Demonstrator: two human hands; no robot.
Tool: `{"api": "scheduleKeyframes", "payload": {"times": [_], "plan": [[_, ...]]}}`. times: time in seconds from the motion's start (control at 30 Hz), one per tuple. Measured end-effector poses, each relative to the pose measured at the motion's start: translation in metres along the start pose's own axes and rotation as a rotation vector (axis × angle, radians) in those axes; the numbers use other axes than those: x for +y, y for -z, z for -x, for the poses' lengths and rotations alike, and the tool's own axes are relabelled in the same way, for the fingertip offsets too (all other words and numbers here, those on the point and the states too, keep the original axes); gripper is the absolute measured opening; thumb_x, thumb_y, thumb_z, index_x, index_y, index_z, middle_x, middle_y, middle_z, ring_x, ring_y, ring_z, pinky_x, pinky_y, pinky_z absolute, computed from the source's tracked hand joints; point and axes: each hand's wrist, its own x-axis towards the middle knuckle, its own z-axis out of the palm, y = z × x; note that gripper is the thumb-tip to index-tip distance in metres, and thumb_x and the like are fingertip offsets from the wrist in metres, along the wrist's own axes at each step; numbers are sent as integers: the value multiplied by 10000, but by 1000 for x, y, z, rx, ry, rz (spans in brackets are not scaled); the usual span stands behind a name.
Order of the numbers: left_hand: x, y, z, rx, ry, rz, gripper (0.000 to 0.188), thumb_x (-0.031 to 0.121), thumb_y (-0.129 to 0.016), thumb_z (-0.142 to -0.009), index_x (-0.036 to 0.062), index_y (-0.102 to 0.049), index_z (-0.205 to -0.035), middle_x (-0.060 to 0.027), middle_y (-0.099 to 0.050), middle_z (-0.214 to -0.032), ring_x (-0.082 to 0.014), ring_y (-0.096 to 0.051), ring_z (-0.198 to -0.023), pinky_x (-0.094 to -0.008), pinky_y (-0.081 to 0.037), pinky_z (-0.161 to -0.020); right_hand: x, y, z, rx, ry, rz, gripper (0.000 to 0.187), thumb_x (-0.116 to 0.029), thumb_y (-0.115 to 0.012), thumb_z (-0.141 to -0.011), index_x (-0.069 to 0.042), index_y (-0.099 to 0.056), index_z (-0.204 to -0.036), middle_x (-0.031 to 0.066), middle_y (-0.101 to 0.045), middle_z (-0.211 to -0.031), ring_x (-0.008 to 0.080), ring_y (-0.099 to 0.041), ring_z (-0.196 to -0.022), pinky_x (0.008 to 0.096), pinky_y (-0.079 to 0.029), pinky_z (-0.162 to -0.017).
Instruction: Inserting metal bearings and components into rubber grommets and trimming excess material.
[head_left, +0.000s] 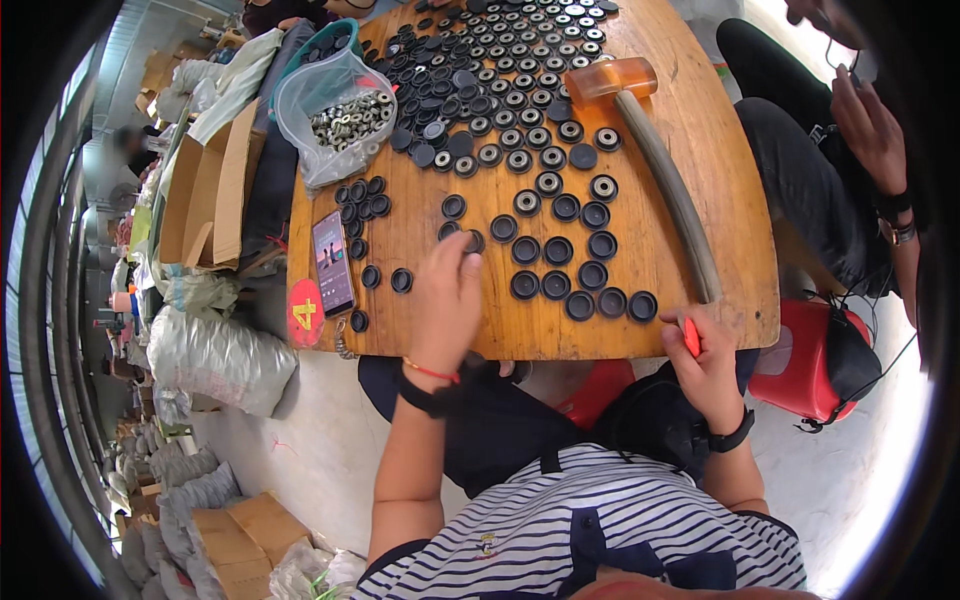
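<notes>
Left hand (447,300): fingertips at black cap (475,242), grip unclear
Right hand (705,360): holding red tool (691,338), near edge of counter (735,220)
Mallet (672,190): toward counter's right edge

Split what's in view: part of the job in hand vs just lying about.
Job, apparently:
- round black caps, one at the left hand
- metal rings
- red tool in the right hand
- mallet, probably

Lying about, likely:
- phone
- cardboard box
- silvery sack
</notes>
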Motion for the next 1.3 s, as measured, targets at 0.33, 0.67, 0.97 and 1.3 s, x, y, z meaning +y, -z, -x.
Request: {"api": "scheduleKeyframes", "payload": {"times": [0.33, 0.67, 0.97, 1.3], "plan": [[15, -6, -48, -151, -286, -299, 255, 98, -604, -851, 12, -626, -1090, -155, -635, -1074, -342, -604, -952, -410, -476, -817, 4, 5, 1, 31, -73, -187, 151, -140, -606, -906, -3, -626, -966, 44, -562, -730, 109, -520, -690, 252, -431, -643], [52, -4, 8, -187, -5, 346, 130, 122, -573, -901, 15, -595, -971, -48, -579, -780, -171, -565, -693, -281, -458, -648, 7, 9, 16, -65, -127, -236, 158, -142, -614, -899, -10, -633, -982, 94, -614, -770, 169, -596, -655, 277, -470, -625], [81, -16, 100, -367, 501, 1085, 220, 170, -483, -930, 61, -511, -741, 26, -446, -603, -45, -387, -520, -197, -303, -486, -26, -21, 31, -235, 388, 59, 430, -328, -668, -818, -8, -612, -1100, 101, -556, -764, 256, -588, -669, 333, -467, -592], [74, -16, 113, -417, 531, 1272, 212, 186, -501, -945, 53, -571, -794, 48, -499, -638, -2, -394, -522, -162, -292, -469, -35, -40, 39, -157, 565, 224, 470, -358, -691, -783, -16, -627, -1098, 53, -491, -702, 204, -509, -598, 311, -408, -538]]}}
